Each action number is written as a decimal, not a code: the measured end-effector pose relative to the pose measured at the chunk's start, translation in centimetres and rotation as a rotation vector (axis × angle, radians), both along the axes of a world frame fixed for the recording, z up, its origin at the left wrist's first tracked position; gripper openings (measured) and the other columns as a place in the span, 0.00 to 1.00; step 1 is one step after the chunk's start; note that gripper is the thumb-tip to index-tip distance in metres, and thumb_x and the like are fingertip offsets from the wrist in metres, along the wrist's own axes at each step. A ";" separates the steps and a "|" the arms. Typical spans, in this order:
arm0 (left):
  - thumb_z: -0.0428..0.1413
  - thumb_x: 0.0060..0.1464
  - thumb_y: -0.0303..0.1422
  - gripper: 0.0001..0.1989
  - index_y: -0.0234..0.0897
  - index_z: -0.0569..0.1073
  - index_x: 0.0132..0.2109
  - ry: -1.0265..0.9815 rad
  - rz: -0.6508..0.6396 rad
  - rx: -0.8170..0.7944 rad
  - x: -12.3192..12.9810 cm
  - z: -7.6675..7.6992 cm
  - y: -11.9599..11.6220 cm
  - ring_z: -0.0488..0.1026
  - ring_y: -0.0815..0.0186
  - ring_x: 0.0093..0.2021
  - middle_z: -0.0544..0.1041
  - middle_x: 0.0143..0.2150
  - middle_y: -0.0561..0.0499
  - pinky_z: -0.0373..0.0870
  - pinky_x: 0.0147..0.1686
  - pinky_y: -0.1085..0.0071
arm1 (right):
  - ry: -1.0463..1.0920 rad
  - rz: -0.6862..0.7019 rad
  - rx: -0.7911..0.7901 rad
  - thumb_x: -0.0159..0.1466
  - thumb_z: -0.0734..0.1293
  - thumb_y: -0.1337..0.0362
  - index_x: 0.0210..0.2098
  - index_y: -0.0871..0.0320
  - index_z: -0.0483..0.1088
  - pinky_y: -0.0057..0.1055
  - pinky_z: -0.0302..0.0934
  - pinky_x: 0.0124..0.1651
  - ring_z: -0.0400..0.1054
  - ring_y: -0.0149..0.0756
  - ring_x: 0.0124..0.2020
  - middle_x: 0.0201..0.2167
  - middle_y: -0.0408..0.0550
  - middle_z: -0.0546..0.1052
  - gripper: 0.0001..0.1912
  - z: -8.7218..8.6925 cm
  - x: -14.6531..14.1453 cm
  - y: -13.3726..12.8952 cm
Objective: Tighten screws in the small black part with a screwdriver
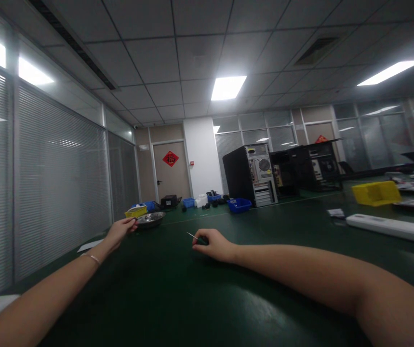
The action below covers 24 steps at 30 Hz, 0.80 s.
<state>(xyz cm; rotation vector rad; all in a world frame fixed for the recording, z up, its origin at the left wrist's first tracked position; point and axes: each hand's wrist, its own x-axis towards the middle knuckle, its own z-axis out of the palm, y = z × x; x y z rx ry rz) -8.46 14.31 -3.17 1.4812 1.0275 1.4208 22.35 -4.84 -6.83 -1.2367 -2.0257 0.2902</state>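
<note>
My left hand point(122, 230) reaches out to the left side of a round shiny metal dish point(151, 220) on the table. Its thumb and fingers are pinched together at the dish's near-left rim; whether they grip the rim or a small dark thing there, I cannot tell. Small items seem to lie in the dish, too blurred to name. In my right hand point(212, 243) is a small screwdriver point(192, 235), its thin metal shaft pointing left and up, its dark handle mostly hidden by the fingers. That hand is low over the green table point(178, 289).
Opened computer towers point(250, 176) stand at the back right. Near them sits a blue bin point(239, 205). A yellow bin point(376, 193) and a long white bar point(391, 228) are on the right. Behind the dish are another yellow bin point(136, 211) and a black box point(169, 200).
</note>
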 end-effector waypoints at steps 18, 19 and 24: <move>0.58 0.47 0.28 0.18 0.30 0.71 0.47 0.091 -0.793 -0.187 10.7 -4.2 -9.9 0.71 0.65 0.41 0.74 0.43 0.42 0.63 0.48 0.66 | 0.027 0.035 0.028 0.60 0.62 0.59 0.45 0.56 0.66 0.26 0.59 0.33 0.64 0.30 0.31 0.36 0.45 0.72 0.15 -0.4 0.6 0.8; 0.58 0.47 0.28 0.18 0.30 0.71 0.47 0.094 -0.796 -0.192 10.6 -4.1 -10.0 0.72 0.65 0.40 0.74 0.42 0.42 0.63 0.48 0.65 | -0.007 0.034 0.055 0.60 0.62 0.60 0.44 0.56 0.68 0.26 0.59 0.34 0.64 0.31 0.32 0.36 0.45 0.72 0.14 -0.3 0.5 0.7; 0.60 0.44 0.27 0.16 0.30 0.72 0.43 0.102 -0.781 -0.223 10.6 -3.3 -10.9 0.72 0.64 0.38 0.74 0.40 0.42 0.64 0.46 0.65 | -0.107 -0.006 0.113 0.58 0.63 0.60 0.44 0.53 0.71 0.29 0.59 0.39 0.66 0.36 0.38 0.39 0.45 0.74 0.14 -0.2 0.5 0.4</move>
